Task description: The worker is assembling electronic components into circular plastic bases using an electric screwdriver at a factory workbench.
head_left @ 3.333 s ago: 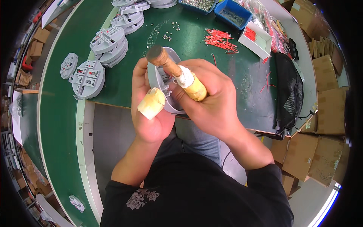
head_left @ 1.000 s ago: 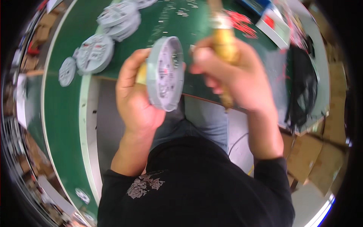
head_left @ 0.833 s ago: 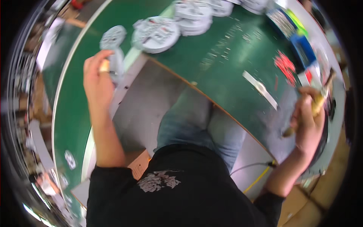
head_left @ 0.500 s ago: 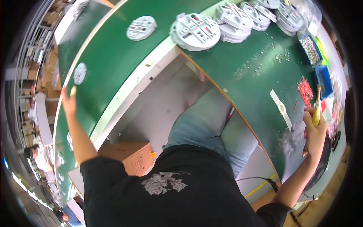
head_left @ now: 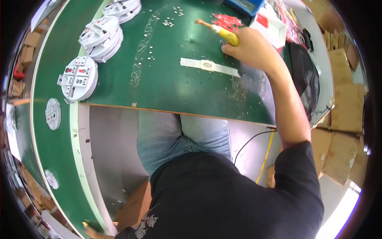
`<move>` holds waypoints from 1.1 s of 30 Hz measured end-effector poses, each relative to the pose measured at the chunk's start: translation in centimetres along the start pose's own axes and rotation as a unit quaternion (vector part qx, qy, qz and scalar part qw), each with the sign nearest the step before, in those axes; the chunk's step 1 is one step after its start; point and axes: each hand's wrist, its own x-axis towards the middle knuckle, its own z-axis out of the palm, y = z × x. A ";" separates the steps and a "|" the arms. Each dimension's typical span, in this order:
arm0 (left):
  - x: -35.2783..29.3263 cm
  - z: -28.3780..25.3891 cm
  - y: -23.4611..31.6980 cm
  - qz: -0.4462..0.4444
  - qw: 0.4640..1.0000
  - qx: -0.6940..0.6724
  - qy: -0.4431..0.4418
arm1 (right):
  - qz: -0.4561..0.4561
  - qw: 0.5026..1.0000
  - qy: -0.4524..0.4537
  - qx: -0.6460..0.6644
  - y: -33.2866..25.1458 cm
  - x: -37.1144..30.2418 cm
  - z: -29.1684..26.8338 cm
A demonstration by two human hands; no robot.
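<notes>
My right hand (head_left: 258, 49) is closed round a tool with a yellow handle (head_left: 229, 36) and a thin brownish tip, held over the green table. The exact kind of tool cannot be made out. Beyond it lies a heap of small red pieces (head_left: 227, 20). A pale strip (head_left: 209, 65) with a round mark lies on the table, nearer to me. At the lower left edge, my left hand (head_left: 92, 232) reaches over the green side bench; it appears open and empty, with yellow on one fingertip. A pale round plate (head_left: 51, 179) lies beyond that hand.
Round grey-white units with fitted parts (head_left: 79, 77) stand in stacks at the left. Another round plate (head_left: 53, 114) lies on the side bench (head_left: 59, 151). Small metal bits (head_left: 169, 23) are scattered near a blue bin (head_left: 244, 6). A black bag (head_left: 301, 75) sits at the right.
The view has swung right, shifting the bench and the stacked units leftward. My left hand is lower at the picture's edge. My right hand keeps hold of the yellow-handled tool, now pointing left.
</notes>
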 end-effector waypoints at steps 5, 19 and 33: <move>1.0 -5.0 -2.1 0.459 0.570 0.278 0.622 | -0.048 0.996 -0.024 -0.073 -0.2 1.6 0.6; 19.9 25.7 2.6 0.741 0.604 0.288 0.056 | -0.138 0.956 0.096 0.242 -4.2 -5.2 -2.5; 41.0 50.4 -9.8 0.630 0.559 0.502 -0.198 | -0.096 0.914 0.105 0.380 -10.5 -9.9 -2.3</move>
